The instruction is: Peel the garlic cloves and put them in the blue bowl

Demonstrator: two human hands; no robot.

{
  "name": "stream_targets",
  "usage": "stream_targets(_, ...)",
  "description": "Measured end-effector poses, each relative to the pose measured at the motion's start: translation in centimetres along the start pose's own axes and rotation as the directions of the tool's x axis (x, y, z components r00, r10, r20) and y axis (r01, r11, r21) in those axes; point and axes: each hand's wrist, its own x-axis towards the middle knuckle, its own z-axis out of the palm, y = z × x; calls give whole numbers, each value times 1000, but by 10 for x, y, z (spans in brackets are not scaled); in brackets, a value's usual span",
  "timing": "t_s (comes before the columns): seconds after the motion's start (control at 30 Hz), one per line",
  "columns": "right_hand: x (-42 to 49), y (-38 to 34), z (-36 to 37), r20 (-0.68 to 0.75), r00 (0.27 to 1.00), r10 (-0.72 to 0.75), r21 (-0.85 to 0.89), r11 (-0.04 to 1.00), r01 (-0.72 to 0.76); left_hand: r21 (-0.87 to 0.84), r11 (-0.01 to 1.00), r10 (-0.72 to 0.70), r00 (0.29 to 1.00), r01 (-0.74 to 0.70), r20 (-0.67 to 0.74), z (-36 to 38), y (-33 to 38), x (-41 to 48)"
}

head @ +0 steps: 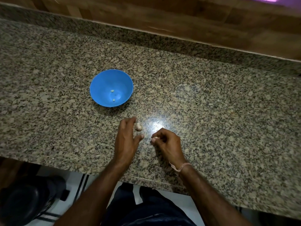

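A blue bowl (104, 82) stands on the granite counter, left of centre, with two small peeled garlic cloves (112, 91) lying inside it. Nearer to me an unpeeled garlic piece (139, 126) lies on the counter. My left hand (127, 136) hovers over it with spread fingers, the garlic between forefinger and thumb, not gripped. Just to the right, my right hand (166, 142) has curled fingers that pinch a small pale garlic clove (156, 137) at the fingertips.
The speckled granite counter (211, 111) runs to a raised granite ledge and a wooden wall (195, 22) at the back. Its front edge lies close under my forearms. A dark object (27, 199) sits on the floor at lower left.
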Motion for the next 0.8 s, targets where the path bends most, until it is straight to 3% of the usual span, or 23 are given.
stream_targets(0.17, 0, -2, 3, 13, 999, 33, -34, 999, -33, 32, 992, -123, 989, 126, -76, 10, -10, -39)
stream_targets(0.33, -1, -7, 7, 29, 996, 81, -124, 989, -77, 110, 988, -112, 994, 112, -10, 8, -14, -39)
stream_targets(0.53, 2, -14, 19, 20, 994, 103, -379, 921, -88, 138, 987, -92, 995, 87, 30, 4, -17, -36)
stream_targets(0.67, 8, -24, 24, -4, 975, 223, -451, 869, -201, 146, 988, -62, 997, 56, 41, 2, -20, -35)
stream_targets(0.8, 12, -29, 31, -45, 967, 252, -530, 814, -237, 176, 983, -57, 998, 49, 41, 3, -22, -34)
